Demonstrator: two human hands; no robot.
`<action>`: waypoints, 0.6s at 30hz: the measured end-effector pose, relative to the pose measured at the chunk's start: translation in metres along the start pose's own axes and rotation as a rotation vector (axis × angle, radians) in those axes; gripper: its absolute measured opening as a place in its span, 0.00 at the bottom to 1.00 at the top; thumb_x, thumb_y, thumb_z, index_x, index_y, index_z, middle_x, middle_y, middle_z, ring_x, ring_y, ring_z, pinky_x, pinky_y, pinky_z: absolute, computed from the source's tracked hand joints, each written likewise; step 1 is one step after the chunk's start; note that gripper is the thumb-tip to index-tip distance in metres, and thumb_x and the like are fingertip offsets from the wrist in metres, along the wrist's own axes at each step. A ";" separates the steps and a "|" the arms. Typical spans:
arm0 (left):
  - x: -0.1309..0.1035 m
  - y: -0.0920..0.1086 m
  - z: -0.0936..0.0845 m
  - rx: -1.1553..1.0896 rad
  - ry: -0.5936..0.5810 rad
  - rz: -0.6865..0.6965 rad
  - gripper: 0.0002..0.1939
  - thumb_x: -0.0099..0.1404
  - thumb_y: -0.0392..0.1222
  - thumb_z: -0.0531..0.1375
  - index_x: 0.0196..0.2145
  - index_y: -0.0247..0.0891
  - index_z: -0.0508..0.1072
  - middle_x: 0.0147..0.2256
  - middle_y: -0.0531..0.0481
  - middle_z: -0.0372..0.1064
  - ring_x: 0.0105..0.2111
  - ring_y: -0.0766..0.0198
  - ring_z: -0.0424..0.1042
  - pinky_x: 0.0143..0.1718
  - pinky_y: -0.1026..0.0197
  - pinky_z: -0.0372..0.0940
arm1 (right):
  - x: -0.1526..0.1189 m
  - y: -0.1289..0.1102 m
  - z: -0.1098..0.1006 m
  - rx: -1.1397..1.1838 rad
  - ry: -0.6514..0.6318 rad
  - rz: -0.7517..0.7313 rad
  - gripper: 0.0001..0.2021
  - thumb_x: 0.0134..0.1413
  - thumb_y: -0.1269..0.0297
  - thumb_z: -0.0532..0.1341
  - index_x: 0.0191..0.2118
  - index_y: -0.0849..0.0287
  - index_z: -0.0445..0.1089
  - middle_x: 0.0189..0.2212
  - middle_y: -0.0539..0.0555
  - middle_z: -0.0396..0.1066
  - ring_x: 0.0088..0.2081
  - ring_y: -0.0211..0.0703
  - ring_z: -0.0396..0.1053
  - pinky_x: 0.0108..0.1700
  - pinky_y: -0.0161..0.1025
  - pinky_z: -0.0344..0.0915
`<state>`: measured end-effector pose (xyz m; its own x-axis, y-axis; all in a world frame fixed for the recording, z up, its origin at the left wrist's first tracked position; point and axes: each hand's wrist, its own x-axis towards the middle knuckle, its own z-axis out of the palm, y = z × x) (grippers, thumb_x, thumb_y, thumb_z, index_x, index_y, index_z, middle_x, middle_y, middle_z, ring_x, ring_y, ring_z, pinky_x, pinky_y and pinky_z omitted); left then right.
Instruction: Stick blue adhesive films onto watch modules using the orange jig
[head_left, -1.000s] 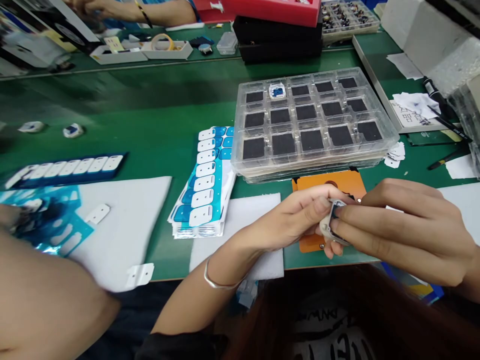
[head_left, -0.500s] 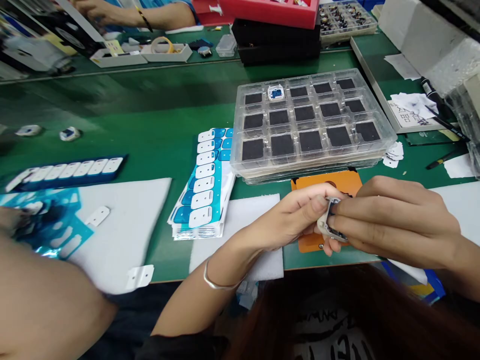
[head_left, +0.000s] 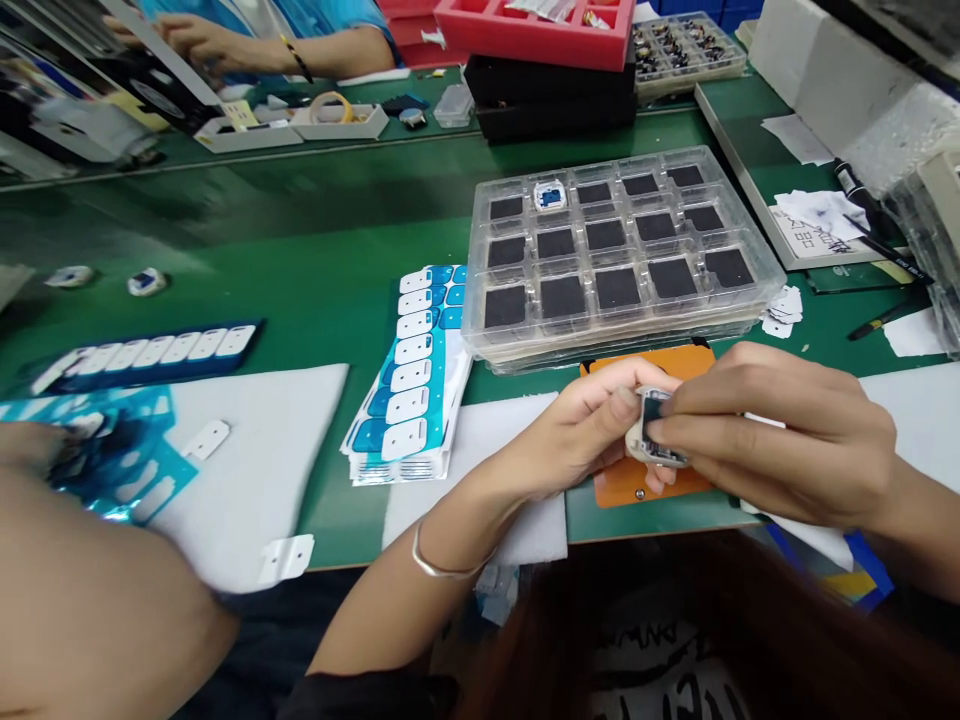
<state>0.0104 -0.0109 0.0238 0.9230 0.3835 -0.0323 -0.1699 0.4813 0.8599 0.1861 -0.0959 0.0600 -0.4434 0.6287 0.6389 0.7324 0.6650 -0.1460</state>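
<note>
A small white casing [head_left: 651,448] with a dark inside is held above the orange plate [head_left: 615,487]. My left hand [head_left: 600,420] grips it at its left edge, thumb on top. The fingers of my right hand [head_left: 772,430] are closed together at its right side and reach into its dark inside; whether they pinch a small part is hidden. Behind my hands lies a stack of clear compartment trays [head_left: 480,300] with dark pads, one compartment holding a white and blue piece [head_left: 550,196]. A pile of blue and white sticker sheets [head_left: 409,405] sits left of it.
Another person's arm [head_left: 90,590] reaches in at the left over blue film [head_left: 161,440] and white foam [head_left: 262,430]. A person's hand [head_left: 202,45] is across the bench. A red tray [head_left: 540,30] stands on black boxes [head_left: 559,100]; papers and pens lie at the right.
The camera view has shifted slightly. My hands and the casing have moved a little left and up, and the casing has tilted so more of its dark inside shows.
</note>
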 end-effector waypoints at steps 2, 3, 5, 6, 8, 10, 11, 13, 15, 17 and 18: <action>0.000 0.000 0.000 0.070 0.037 0.001 0.34 0.59 0.71 0.58 0.43 0.34 0.70 0.25 0.52 0.71 0.22 0.68 0.71 0.20 0.70 0.61 | 0.000 0.001 -0.002 0.018 0.017 0.009 0.05 0.65 0.67 0.59 0.42 0.57 0.72 0.34 0.53 0.74 0.33 0.37 0.69 0.33 0.37 0.67; 0.000 0.000 0.000 0.104 0.052 0.007 0.36 0.59 0.72 0.57 0.44 0.33 0.71 0.25 0.51 0.71 0.22 0.68 0.70 0.18 0.71 0.58 | 0.000 0.002 -0.003 0.021 0.028 -0.009 0.05 0.65 0.67 0.59 0.42 0.57 0.72 0.34 0.53 0.74 0.32 0.37 0.69 0.33 0.37 0.67; 0.000 0.001 0.000 0.141 0.054 0.033 0.37 0.58 0.73 0.57 0.44 0.33 0.73 0.28 0.49 0.72 0.23 0.69 0.71 0.17 0.71 0.55 | -0.002 0.005 -0.003 0.008 0.058 -0.083 0.06 0.65 0.69 0.58 0.41 0.59 0.73 0.33 0.53 0.74 0.32 0.37 0.70 0.32 0.38 0.67; 0.000 0.001 0.000 0.138 0.043 0.047 0.37 0.58 0.72 0.58 0.44 0.33 0.73 0.29 0.48 0.72 0.24 0.68 0.71 0.18 0.71 0.57 | -0.003 0.005 -0.002 -0.012 0.080 -0.126 0.07 0.65 0.70 0.57 0.41 0.60 0.74 0.33 0.53 0.74 0.32 0.38 0.70 0.31 0.38 0.67; 0.000 0.002 0.002 0.117 0.018 0.057 0.34 0.58 0.70 0.60 0.42 0.33 0.75 0.33 0.47 0.73 0.27 0.68 0.72 0.23 0.69 0.63 | -0.005 0.007 0.000 -0.065 0.120 -0.186 0.09 0.65 0.72 0.56 0.41 0.60 0.75 0.35 0.54 0.75 0.32 0.38 0.71 0.31 0.39 0.67; -0.001 0.004 0.003 0.092 0.007 0.053 0.31 0.58 0.68 0.61 0.41 0.34 0.75 0.37 0.46 0.74 0.30 0.67 0.73 0.29 0.67 0.67 | -0.007 0.006 0.003 -0.102 0.120 -0.197 0.09 0.65 0.72 0.56 0.41 0.57 0.75 0.36 0.52 0.75 0.32 0.37 0.70 0.31 0.38 0.68; -0.002 0.005 0.004 0.087 0.009 0.054 0.30 0.59 0.67 0.62 0.40 0.35 0.76 0.38 0.46 0.74 0.31 0.66 0.74 0.31 0.67 0.68 | -0.008 0.006 0.004 -0.118 0.114 -0.191 0.09 0.66 0.71 0.56 0.41 0.55 0.75 0.36 0.51 0.76 0.32 0.36 0.70 0.31 0.38 0.68; -0.002 0.006 0.004 0.100 0.015 0.074 0.27 0.60 0.65 0.62 0.41 0.36 0.77 0.40 0.47 0.75 0.36 0.65 0.74 0.36 0.66 0.69 | -0.008 0.004 0.006 -0.147 0.105 -0.184 0.09 0.66 0.70 0.56 0.41 0.55 0.74 0.35 0.50 0.76 0.31 0.35 0.69 0.30 0.38 0.66; -0.002 0.008 0.003 0.144 0.010 0.112 0.25 0.61 0.63 0.61 0.41 0.37 0.78 0.42 0.47 0.75 0.40 0.64 0.75 0.41 0.65 0.69 | -0.007 0.002 0.005 -0.165 0.119 -0.204 0.10 0.66 0.71 0.56 0.39 0.56 0.75 0.34 0.50 0.75 0.30 0.35 0.68 0.28 0.38 0.64; -0.001 0.009 0.001 0.196 -0.004 0.148 0.25 0.62 0.63 0.60 0.41 0.38 0.79 0.42 0.47 0.75 0.43 0.63 0.74 0.46 0.64 0.68 | -0.005 -0.002 0.002 -0.161 0.100 -0.209 0.09 0.65 0.73 0.57 0.36 0.57 0.75 0.33 0.50 0.74 0.30 0.35 0.68 0.27 0.39 0.61; -0.001 0.009 0.000 0.216 -0.010 0.155 0.26 0.62 0.64 0.60 0.41 0.38 0.79 0.43 0.46 0.75 0.44 0.63 0.74 0.46 0.64 0.68 | -0.004 -0.003 0.000 -0.156 0.068 -0.193 0.09 0.64 0.74 0.58 0.35 0.57 0.75 0.32 0.49 0.73 0.30 0.35 0.68 0.27 0.39 0.60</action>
<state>0.0076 -0.0070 0.0315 0.8954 0.4310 0.1123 -0.2327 0.2377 0.9430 0.1854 -0.1008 0.0576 -0.5511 0.4641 0.6934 0.7107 0.6966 0.0985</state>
